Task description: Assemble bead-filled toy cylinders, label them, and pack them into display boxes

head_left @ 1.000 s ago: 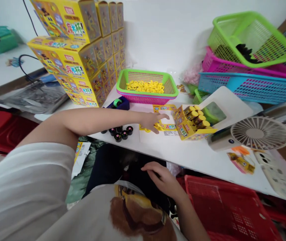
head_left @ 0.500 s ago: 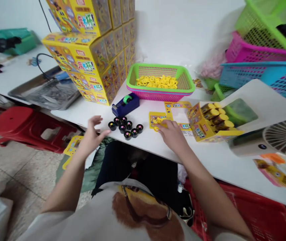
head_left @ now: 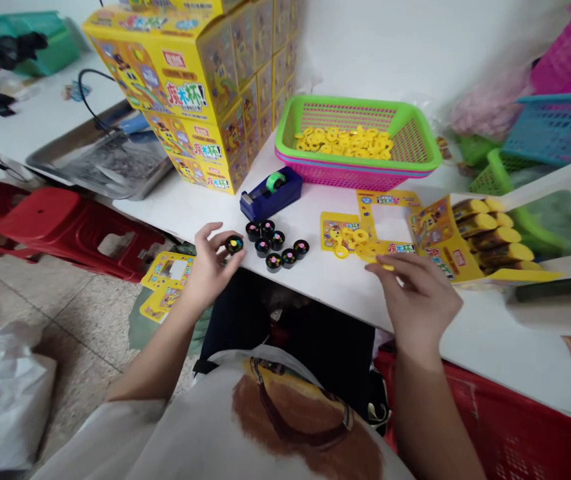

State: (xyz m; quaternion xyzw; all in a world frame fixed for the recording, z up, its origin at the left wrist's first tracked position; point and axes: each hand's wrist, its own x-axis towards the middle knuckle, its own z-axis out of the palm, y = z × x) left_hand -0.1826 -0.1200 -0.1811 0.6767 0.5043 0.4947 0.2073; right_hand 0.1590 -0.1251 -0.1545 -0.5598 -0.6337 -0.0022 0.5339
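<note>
My left hand [head_left: 210, 267] is curled around a small round black cup [head_left: 234, 245] with coloured bits inside, held between thumb and fingers at the table's front edge. Beside it several similar black cups [head_left: 273, 261] stand grouped on the white table. A small yellow plastic piece [head_left: 386, 267] is pinched between the thumb and fingers of my right hand [head_left: 415, 293]; its exact shape is partly hidden. Just beyond that hand, several yellow ring-shaped pieces [head_left: 360, 237] lie on a flat yellow printed card [head_left: 329, 227].
A green basket [head_left: 360, 107] of yellow rings stands at the back, with a blue tape dispenser [head_left: 278, 200] before it. Yellow boxes [head_left: 185, 87] are stacked at left. An open box [head_left: 445, 247] of yellow-capped tubes stands at right. Red stools [head_left: 65, 220] are at left.
My left hand has closed on the leftmost black cup, which now sits apart from the group. My right hand has drawn back from the yellow pieces with one in its fingers. The view has shifted.
</note>
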